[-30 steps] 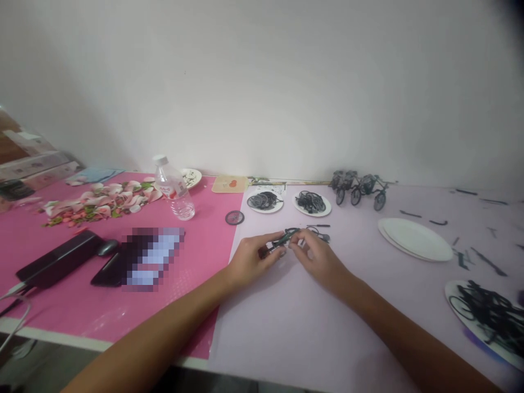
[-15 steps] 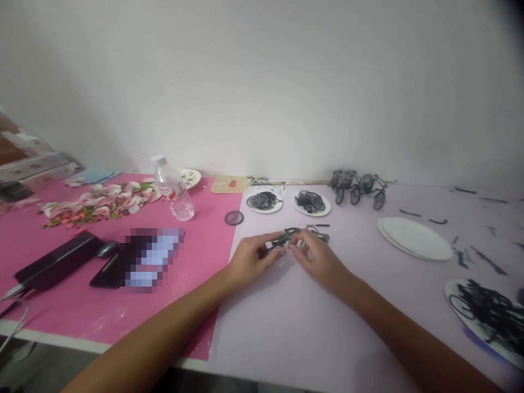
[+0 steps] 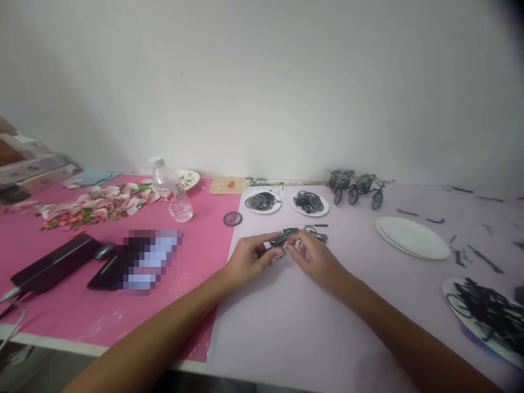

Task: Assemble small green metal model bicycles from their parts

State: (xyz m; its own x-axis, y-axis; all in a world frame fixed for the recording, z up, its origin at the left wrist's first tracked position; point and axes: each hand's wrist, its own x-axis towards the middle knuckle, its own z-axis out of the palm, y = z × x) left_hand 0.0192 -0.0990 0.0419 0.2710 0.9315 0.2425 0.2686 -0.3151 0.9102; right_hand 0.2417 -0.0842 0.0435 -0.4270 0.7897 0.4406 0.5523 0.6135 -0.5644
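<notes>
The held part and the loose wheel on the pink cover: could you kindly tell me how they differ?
The held part is elongated and dark green; the loose wheel is round and blackish.
The held part is in the left hand; the loose wheel lies flat on the pink cover.
Both are dark.

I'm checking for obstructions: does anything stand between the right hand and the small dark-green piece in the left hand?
Nothing visible: the bare right hand is at the right end of the small dark-green piece, held in the bare left hand. The thin black rod lies beyond the right hand, not between.
</notes>
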